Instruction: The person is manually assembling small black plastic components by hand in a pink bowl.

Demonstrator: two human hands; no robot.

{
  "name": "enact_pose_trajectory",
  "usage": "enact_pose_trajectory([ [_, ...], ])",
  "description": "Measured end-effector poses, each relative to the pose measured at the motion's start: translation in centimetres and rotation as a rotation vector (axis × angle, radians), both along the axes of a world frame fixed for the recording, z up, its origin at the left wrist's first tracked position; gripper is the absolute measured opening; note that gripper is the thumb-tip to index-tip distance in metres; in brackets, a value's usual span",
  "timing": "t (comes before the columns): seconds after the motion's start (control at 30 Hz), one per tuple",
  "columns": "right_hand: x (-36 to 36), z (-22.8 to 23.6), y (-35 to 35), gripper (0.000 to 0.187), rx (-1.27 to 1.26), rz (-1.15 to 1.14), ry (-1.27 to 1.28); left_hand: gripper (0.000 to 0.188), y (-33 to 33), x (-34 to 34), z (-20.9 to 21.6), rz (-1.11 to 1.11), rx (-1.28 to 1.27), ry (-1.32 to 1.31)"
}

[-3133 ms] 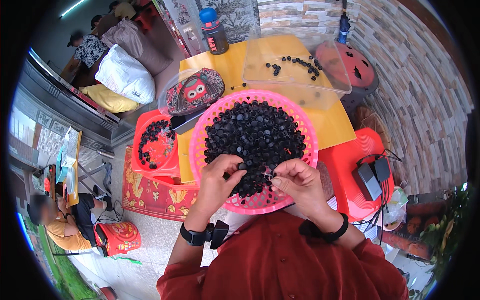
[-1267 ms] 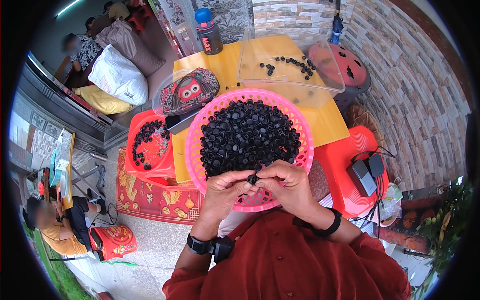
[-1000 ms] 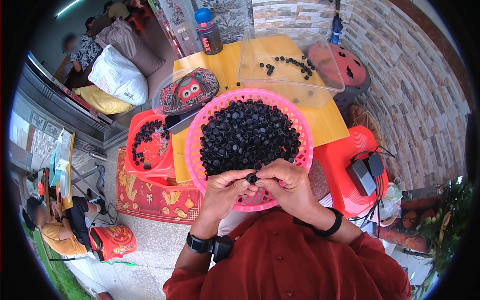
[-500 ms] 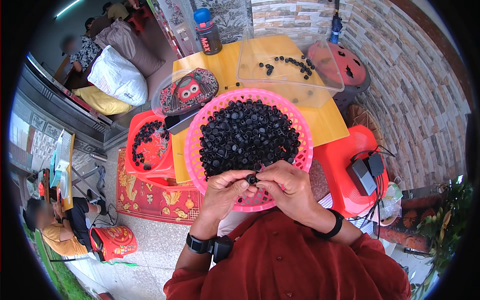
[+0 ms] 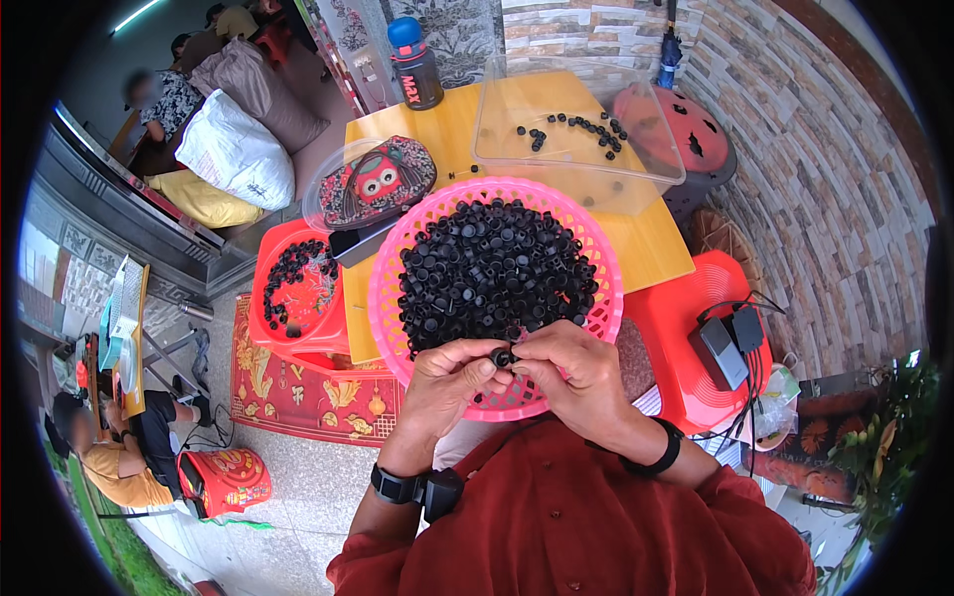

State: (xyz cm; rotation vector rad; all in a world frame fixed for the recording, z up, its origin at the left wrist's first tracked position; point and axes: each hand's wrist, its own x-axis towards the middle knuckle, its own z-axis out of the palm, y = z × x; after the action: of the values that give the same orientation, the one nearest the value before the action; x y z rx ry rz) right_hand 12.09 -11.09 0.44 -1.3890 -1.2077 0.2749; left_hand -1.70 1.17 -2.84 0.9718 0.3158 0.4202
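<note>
Between the fingertips of both hands is a small round black plastic cap [image 5: 502, 357] with a ring-like opening facing up. My left hand [image 5: 447, 382] pinches it from the left, thumb and forefinger closed. From the right, my right hand [image 5: 571, 370] grips it too, with its fingers curled. Both hands are over the near rim of a pink openwork plastic basket [image 5: 604, 248]. A heap of similar black caps [image 5: 487, 263] fills much of the basket. Fingers hide part of the held cap.
A yellow wooden table [image 5: 651, 238] bears a clear plastic bin [image 5: 556, 164] with scattered black caps, a dark bottle [image 5: 415, 70] and an owl-patterned pouch [image 5: 383, 179]. Red stools flank it; the left stool [image 5: 303, 343] holds caps, the right stool [image 5: 686, 382] a cabled power bank [image 5: 717, 355].
Both hands stay at the same spot with the cap between them. The cap appears slightly turned, its ring-like opening showing more clearly.
</note>
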Motion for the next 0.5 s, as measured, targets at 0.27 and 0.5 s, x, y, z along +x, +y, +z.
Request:
enact_pose_trajectory([
  [0.27,-0.04,0.41,0.08,0.015,-0.027,0.027,0.006,0.024,0.05,-0.09,0.1,-0.025,0.003,0.013],
  [0.5,-0.18,0.62,0.17,0.013,-0.071,0.017,-0.047,0.025,-0.35,0.07,0.33,0.017,0.071,0.049],
])
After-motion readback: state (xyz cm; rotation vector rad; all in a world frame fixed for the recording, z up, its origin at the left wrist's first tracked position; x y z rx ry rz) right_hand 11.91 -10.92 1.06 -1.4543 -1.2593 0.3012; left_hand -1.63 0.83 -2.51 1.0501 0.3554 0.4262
